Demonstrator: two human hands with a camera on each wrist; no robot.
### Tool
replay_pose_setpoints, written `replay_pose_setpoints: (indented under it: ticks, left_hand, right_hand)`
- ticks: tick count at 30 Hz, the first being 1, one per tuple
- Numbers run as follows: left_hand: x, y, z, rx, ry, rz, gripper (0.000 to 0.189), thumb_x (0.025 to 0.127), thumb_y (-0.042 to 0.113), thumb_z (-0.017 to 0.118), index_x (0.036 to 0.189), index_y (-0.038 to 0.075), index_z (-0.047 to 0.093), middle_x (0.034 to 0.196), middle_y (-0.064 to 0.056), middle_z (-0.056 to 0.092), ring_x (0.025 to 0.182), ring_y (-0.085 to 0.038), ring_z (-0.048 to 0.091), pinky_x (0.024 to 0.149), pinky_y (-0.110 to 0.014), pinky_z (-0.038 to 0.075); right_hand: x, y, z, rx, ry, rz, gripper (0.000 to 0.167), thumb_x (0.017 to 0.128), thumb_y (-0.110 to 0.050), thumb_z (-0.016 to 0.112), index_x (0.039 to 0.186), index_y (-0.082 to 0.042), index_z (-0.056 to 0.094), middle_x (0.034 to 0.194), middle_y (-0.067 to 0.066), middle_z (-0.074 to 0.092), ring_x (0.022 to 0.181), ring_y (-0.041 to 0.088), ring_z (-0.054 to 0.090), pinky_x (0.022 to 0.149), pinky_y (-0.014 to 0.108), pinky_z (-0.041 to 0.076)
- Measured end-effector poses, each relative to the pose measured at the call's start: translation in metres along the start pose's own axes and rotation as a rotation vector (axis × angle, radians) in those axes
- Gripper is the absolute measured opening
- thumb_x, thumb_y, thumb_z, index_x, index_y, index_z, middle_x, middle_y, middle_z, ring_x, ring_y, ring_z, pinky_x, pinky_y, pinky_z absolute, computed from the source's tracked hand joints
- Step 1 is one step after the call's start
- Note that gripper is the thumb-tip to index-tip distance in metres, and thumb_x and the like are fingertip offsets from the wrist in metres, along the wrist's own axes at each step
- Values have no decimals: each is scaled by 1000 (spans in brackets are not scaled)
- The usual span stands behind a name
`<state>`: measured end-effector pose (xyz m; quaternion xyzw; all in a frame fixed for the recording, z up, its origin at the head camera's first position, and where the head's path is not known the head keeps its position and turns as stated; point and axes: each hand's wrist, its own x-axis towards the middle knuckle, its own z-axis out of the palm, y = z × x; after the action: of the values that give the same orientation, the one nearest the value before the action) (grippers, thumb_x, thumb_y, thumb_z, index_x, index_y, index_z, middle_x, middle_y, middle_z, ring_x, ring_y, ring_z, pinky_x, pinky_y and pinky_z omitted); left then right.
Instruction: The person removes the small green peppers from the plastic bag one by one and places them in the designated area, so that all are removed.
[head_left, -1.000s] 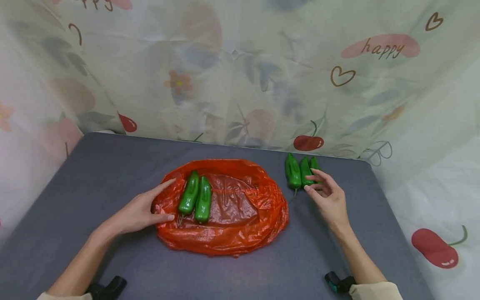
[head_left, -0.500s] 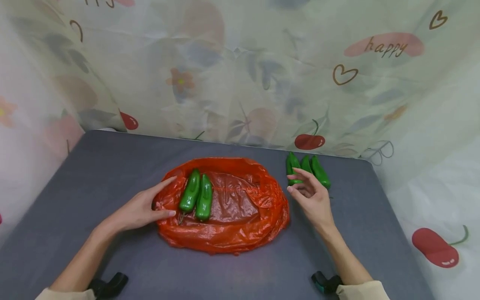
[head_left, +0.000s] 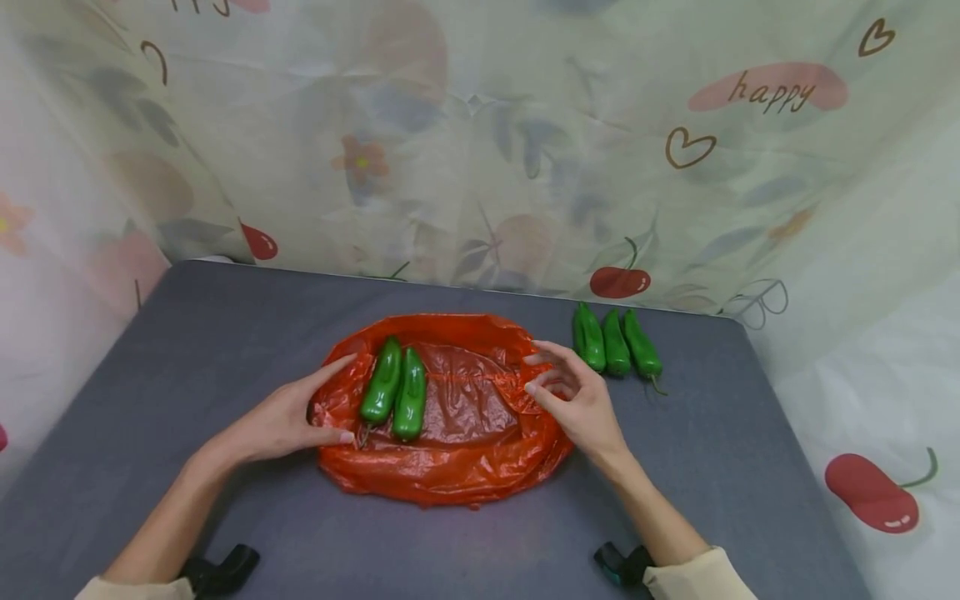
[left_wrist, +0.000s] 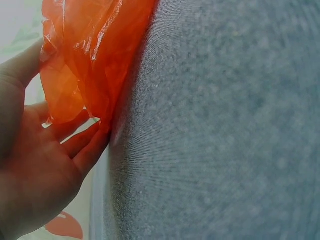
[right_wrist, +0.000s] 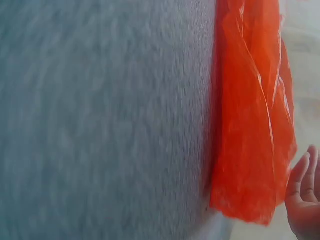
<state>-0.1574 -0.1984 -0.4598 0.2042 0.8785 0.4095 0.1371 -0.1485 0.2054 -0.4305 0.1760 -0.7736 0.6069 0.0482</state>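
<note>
Two glossy, long green peppers (head_left: 409,396) inside a crinkled orange-red plastic bag (head_left: 427,483), three more outside it

The bag lies with its mouth gaping upward on a dark grey cloth-covered table (head_left: 480,550). The two peppers lie just beside each other toward its left end. Past the bag's right end, near the table's far edge, three matching green peppers (head_left: 616,343) lie in a row, with no hand on them. By count, two of the five visible peppers are in and three are out, so the work looks just short of midway. The left hand (head_left: 288,421) spans the bag's left end, thumb and fingers spread and touching the plastic. The right hand (head_left: 573,396), fingers loosely bent and holding nothing that shows, is over the bag's right end; whether it touches the plastic, I cannot tell
</note>
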Motion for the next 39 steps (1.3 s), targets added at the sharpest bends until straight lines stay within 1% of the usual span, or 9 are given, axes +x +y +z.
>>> replay_pose_setpoints:
  ticks: [6, 9, 16, 20, 26, 29, 33, 36, 39]
  left_hand:
    - [0, 0, 1, 0, -15, 1, 104, 77, 44, 84, 159, 23, 23, 144, -17, 49, 120, -31, 55, 95, -52, 47]
    - [0, 1, 0, -1, -21, 2, 105, 77, 45, 84, 159, 22, 23, 144, -17, 49, 121, -31, 55, 96, -52, 46]
    - [-2, 1, 0, 2, -19, -3, 105, 77, 44, 85, 159, 21, 23, 145, -18, 47, 122, -33, 54, 96, -53, 46]
    - [-2, 2, 1, 5, -21, 3, 105, 77, 44, 85, 159, 20, 24, 146, -18, 47, 123, -33, 53, 97, -54, 45]
    - [-1, 2, 3, -1, -34, -1, 104, 78, 44, 84, 159, 20, 23, 148, -17, 44, 126, -34, 50, 98, -56, 44]
    - [-1, 2, 3, -1, -35, -3, 104, 78, 44, 84, 159, 20, 23, 148, -18, 44, 126, -34, 50, 98, -56, 44]
    - [-1, 2, 3, 0, -37, 0, 104, 78, 43, 84, 159, 21, 23, 148, -18, 43, 126, -35, 50, 98, -56, 44]
    - [0, 2, 3, 1, -38, 2, 104, 78, 43, 84, 159, 21, 23, 148, -18, 43, 126, -35, 50, 97, -56, 45]
    - [0, 2, 3, 1, -37, 7, 104, 78, 41, 85, 159, 20, 23, 148, -18, 44, 124, -34, 51, 97, -55, 45]
  right_hand:
    - [1, -20, 18, -24, -59, 11, 50, 89, 6, 69, 137, 0, 54, 117, 19, 64, 90, 29, 64, 77, 35, 55]
    - [2, -23, 25, -24, -79, 19, 50, 89, 5, 70, 136, 0, 55, 118, 19, 64, 90, 29, 65, 76, 36, 55]
    - [7, -28, 42, 8, -142, 78, 54, 89, 5, 70, 139, 0, 52, 122, 20, 62, 96, 36, 65, 80, 45, 55]
    - [9, -32, 52, 5, -171, 107, 54, 88, 4, 71, 139, -1, 53, 123, 19, 62, 98, 37, 65, 82, 45, 55]
    - [11, -35, 63, 17, -220, 143, 53, 89, 3, 70, 139, -2, 53, 127, 25, 59, 101, 39, 64, 83, 45, 55]
    - [12, -19, 70, -2, -240, 156, 55, 89, -1, 73, 140, -4, 53, 129, 23, 59, 103, 35, 64, 85, 46, 54]
    - [12, 4, 79, -36, -258, 154, 59, 86, -4, 76, 140, -10, 54, 129, 16, 61, 101, 29, 67, 83, 39, 55]
    - [12, 4, 84, -54, -281, 158, 59, 86, -3, 76, 140, -13, 55, 123, 15, 65, 98, 27, 69, 80, 31, 56]
    - [12, 5, 89, -81, -299, 161, 58, 87, -6, 76, 140, -14, 56, 120, 15, 67, 98, 27, 69, 79, 28, 55]
